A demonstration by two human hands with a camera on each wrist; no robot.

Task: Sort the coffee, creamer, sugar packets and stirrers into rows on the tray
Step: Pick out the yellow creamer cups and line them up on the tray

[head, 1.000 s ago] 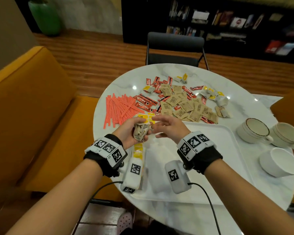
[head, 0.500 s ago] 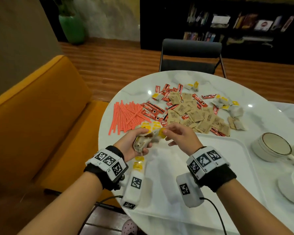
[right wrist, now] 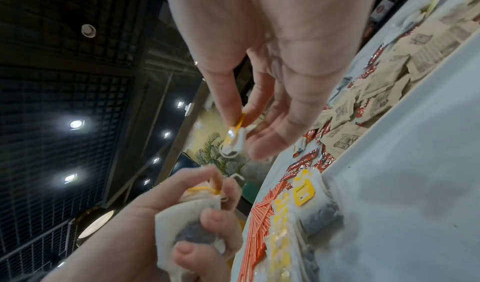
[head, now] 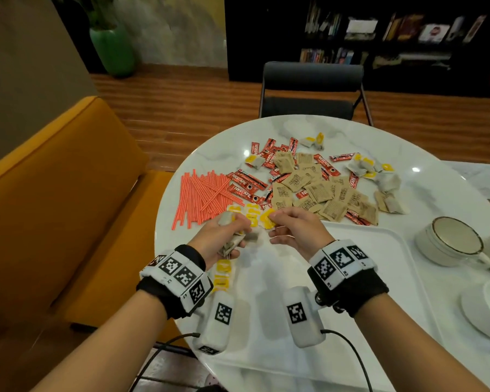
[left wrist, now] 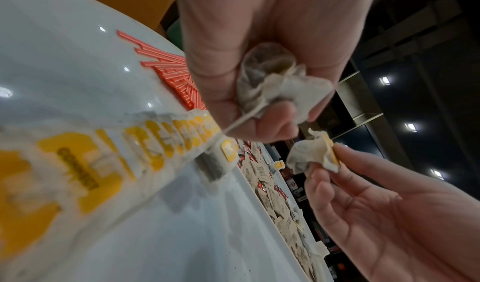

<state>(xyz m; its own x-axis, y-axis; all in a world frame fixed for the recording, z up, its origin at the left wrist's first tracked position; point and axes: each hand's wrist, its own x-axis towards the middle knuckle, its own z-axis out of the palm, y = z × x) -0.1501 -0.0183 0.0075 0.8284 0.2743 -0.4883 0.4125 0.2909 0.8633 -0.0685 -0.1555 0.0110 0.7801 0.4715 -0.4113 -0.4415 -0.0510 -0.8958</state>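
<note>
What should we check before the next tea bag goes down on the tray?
1. Left hand grips the bunch of tea bags: ok.
2. Right hand pinches one tea bag's yellow tag: ok.
3. That bag's string free of the bunch: cannot tell.
4. Row of yellow-tagged tea bags already started along the left edge of the tray: ok.
5. Bare tray space beside the row: ok.
6. Coffee sticks, brown sugar packets and orange stirrers sorted onto the tray: not ok, they lie on the table.
</note>
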